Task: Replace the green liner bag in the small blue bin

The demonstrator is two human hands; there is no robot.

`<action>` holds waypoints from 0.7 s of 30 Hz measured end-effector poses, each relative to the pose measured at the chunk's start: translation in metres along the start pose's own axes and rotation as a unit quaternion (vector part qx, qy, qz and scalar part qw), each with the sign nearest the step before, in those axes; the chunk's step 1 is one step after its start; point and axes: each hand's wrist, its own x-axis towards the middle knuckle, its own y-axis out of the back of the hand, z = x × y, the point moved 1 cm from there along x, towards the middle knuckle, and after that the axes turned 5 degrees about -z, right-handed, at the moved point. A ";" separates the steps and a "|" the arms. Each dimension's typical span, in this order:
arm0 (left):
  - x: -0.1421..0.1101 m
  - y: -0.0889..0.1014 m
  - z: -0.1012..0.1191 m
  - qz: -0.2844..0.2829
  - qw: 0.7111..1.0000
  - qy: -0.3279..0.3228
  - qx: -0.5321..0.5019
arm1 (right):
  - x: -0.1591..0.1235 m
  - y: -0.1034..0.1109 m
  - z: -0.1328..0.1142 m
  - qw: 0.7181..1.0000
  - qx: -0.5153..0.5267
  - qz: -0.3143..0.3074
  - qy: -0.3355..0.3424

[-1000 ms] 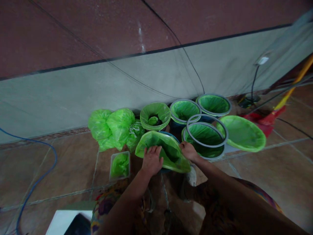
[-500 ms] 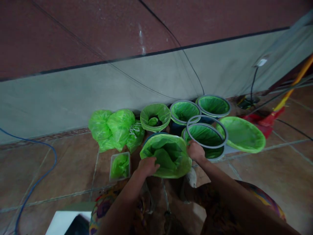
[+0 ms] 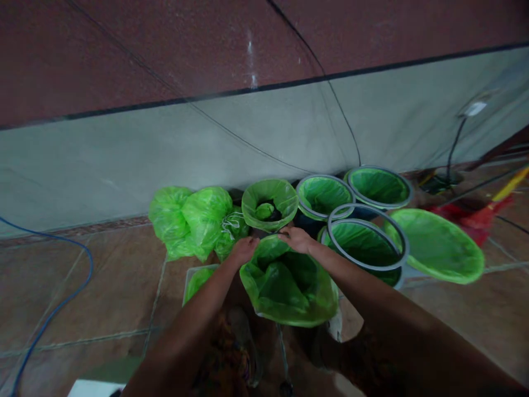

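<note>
"Where's the liner [image 3: 289, 286]?"

"On the floor [image 3: 111, 292], close in front of the person, its mouth wide and facing up. Folds of green film sag inside it, and whatever stands underneath is hidden."

"And the hands?"

"Both are at the far rim of the liner. The left hand [image 3: 247, 249] touches its far left edge, and the right hand [image 3: 295, 239] is a little further right along it, fingers bent at the edge. I can't tell whether either one pinches the film; it's too dim."

"What's left of the liner?"

"A tub [image 3: 187, 279] of green film, partly behind the left forearm. Full green bags [image 3: 206, 215] lie beyond that, to the far left of the liner."

"Behind it?"

"A lined bin [image 3: 270, 220] with something dark in it, just beyond the liner's far rim."

"To the right?"

"A grey ring [image 3: 372, 268] lies tilted over another bin [image 3: 363, 242], near the liner. Further right sits a pale green bag [image 3: 436, 245], spread open."
</note>
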 end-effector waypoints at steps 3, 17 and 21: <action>0.003 -0.007 -0.009 -0.042 0.998 -0.035 -0.031 | 0.009 -0.008 0.006 0.998 0.019 -0.047 0.042; 0.006 -0.024 -0.012 0.088 0.996 -0.025 -0.023 | 0.009 -0.026 0.028 0.990 0.134 0.034 0.037; 0.020 -0.034 -0.020 0.059 0.997 0.005 -0.056 | 0.010 -0.027 0.050 0.970 0.241 0.025 0.012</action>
